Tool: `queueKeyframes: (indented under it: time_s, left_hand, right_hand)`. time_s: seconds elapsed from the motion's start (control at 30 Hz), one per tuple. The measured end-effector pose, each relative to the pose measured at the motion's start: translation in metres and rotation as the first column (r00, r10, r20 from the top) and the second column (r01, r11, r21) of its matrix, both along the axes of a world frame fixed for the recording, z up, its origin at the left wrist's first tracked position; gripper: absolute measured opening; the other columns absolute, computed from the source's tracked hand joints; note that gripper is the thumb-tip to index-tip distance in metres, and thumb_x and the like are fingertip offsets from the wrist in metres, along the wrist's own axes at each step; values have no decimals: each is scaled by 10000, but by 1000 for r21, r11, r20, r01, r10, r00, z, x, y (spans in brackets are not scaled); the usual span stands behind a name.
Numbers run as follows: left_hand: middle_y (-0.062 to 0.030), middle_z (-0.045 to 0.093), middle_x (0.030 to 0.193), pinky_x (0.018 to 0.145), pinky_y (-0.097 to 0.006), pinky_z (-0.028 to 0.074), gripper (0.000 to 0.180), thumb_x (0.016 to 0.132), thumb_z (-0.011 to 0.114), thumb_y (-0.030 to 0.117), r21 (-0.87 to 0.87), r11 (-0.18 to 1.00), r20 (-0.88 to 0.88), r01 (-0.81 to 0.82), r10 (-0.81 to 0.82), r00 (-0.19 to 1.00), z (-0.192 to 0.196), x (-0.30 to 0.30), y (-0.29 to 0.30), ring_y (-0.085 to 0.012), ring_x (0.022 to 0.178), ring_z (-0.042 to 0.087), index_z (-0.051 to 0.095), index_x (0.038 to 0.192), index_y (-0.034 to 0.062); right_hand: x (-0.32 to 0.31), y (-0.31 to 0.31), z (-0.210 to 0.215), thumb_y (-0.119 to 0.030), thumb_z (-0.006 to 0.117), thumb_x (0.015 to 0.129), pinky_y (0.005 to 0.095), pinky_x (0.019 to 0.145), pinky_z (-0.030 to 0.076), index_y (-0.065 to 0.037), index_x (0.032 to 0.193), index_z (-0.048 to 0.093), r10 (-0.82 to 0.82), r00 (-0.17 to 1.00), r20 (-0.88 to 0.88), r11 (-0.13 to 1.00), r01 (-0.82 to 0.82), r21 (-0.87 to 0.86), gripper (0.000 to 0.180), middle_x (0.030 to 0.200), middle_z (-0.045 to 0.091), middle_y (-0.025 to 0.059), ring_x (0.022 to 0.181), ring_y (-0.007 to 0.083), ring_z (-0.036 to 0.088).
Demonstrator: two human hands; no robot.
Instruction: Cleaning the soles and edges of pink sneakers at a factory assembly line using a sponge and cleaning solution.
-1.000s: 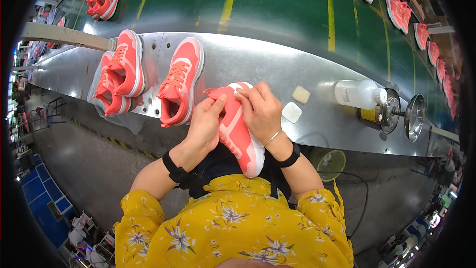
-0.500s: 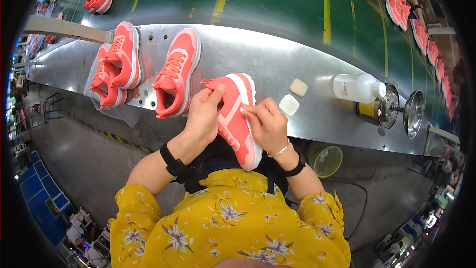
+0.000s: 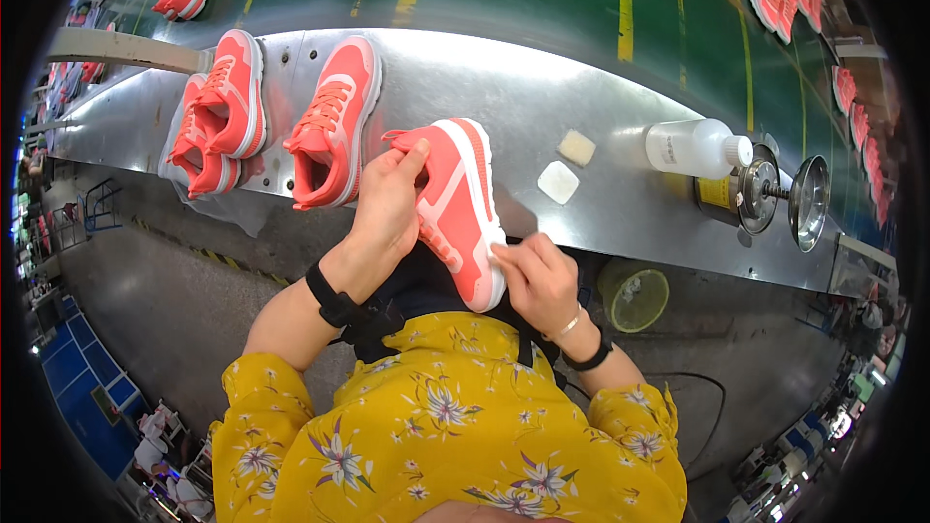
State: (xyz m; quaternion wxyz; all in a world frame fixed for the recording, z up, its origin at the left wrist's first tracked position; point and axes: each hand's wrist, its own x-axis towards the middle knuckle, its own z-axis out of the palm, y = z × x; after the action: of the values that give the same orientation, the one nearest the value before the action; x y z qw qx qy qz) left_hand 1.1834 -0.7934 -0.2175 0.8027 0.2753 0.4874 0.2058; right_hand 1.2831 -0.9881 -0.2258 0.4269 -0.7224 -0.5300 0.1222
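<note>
A coral sneaker (image 3: 451, 172) with a white sole is tilted on its side in front of me, toe toward my body. My left hand (image 3: 386, 201) grips it at the heel opening, thumb on the collar. Fingers pinched, my right hand (image 3: 541, 283) touches the white sole edge near the toe; whatever lies between its fingertips is hidden. Left of the held shoe, a single matching sneaker (image 3: 334, 121) stands on the metal bench. Beyond it a pair of the same sneakers (image 3: 225, 102) rests on clear plastic.
On the metal bench (image 3: 465, 63) lie a white square pad (image 3: 558, 182) and a cream sponge piece (image 3: 576, 147). A white plastic bottle (image 3: 688, 147) and a metal dispenser can (image 3: 754, 196) stand to the right. Behind runs a green conveyor (image 3: 533, 0) carrying more sneakers. Below sits a yellowish bin (image 3: 637, 300).
My right hand has slid along the sole edge from the middle toward the toe. My left hand keeps its grip. Some sneakers on the conveyor have shifted.
</note>
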Motion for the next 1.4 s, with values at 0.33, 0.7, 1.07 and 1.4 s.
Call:
queueKeyframes:
  time_s: [0.33,0.7,1.07,1.4]
  left_hand:
    - [-102,698,1019,850,-305,516,217,1028,551,156,22,1000,25,-16,15,1000,-8,0,-4,-159,922,657,645,1049,-39]
    - [-107,694,1039,866,-317,518,220,1029,547,153,39,999,0,-5,5,1000,-5,2,-5,-164,933,657,636,1082,-41]
    - [-115,695,1037,854,-315,518,217,1027,548,148,60,998,-6,-1,1,1000,-9,1,-3,-168,926,659,634,1065,-47]
    - [-108,693,1020,862,-322,514,212,1019,568,150,66,997,-20,-42,43,999,-9,4,-7,-176,920,655,634,1065,-46]
  right_hand:
    - [-8,-18,-1,-26,763,775,338,512,452,-43,959,713,20,999,50,1000,-21,16,192,720,511,74,591,234,565]
    - [-10,12,-13,-31,770,763,336,508,447,-43,943,704,-111,993,34,988,106,113,192,727,495,77,581,237,549]
    - [-25,-29,-9,-6,759,767,333,501,443,-34,975,706,-56,994,90,993,46,109,216,714,514,71,570,234,554]
    - [-24,-30,-13,-7,746,775,328,505,451,-43,983,701,-90,991,96,991,80,107,215,715,515,68,580,227,564]
